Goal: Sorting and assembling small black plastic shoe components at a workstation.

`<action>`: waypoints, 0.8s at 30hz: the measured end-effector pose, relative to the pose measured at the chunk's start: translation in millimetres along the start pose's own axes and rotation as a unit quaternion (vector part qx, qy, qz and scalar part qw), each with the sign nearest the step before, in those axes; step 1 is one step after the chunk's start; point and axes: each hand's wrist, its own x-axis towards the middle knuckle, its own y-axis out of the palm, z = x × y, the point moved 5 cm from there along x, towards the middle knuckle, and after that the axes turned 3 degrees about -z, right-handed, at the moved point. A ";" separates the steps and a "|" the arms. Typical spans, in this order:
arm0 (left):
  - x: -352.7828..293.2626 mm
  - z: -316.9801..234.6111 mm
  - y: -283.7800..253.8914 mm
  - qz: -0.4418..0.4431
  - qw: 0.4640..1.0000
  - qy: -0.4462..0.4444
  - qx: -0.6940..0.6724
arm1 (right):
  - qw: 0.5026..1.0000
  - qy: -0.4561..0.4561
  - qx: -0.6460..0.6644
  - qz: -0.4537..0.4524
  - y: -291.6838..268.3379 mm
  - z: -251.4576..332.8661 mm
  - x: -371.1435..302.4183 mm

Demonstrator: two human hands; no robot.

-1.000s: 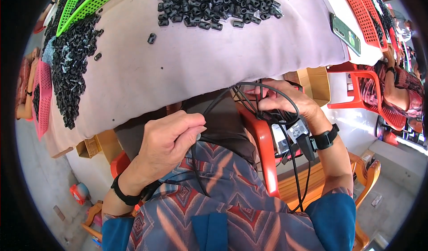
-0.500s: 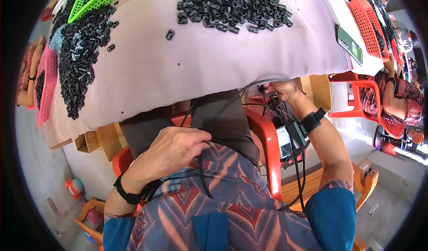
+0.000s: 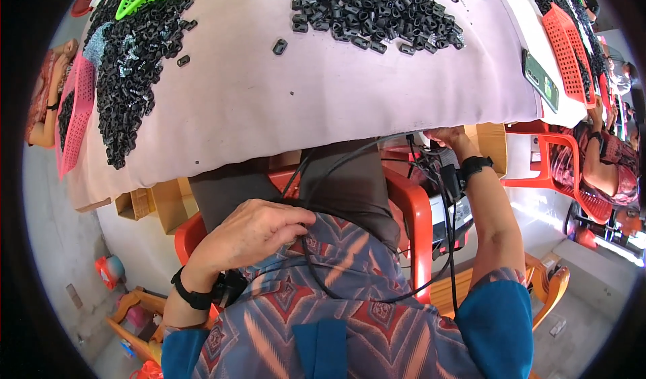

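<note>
Left hand (image 3: 262,229) has a black cable (image 3: 311,269) pinched between thumb and fingertips just above the lap, and the cable loops down over the patterned top (image 3: 387,328). Right hand (image 3: 449,136) is way over at the tablecloth's (image 3: 235,120) edge, beside some tangled black cords (image 3: 422,158). Its fingers are partly hidden, so can't tell if it's gripping anything.

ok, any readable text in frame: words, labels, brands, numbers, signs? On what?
None readable.
Phone: pale marks, too small to make out.
Grey-and-white device by the red chair: partly hidden, any lettering too small to read.
Black cables, black parts: no lettering discernible.
</note>
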 end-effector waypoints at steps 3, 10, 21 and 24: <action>1.4 4.7 3.4 0.028 0.999 0.005 0.045 | 0.979 0.032 0.150 0.136 6.5 -38.9 22.8; 8.9 10.2 5.3 0.037 0.991 0.012 0.128 | 0.987 -0.040 0.102 0.117 -35.7 -5.0 -40.9; 6.8 8.9 5.9 0.010 0.992 0.030 0.124 | 0.950 -0.166 0.172 0.199 11.0 58.6 -85.8; 6.0 3.4 7.0 0.006 0.994 0.025 0.108 | 0.945 -0.323 -0.048 -0.012 0.5 33.8 -50.3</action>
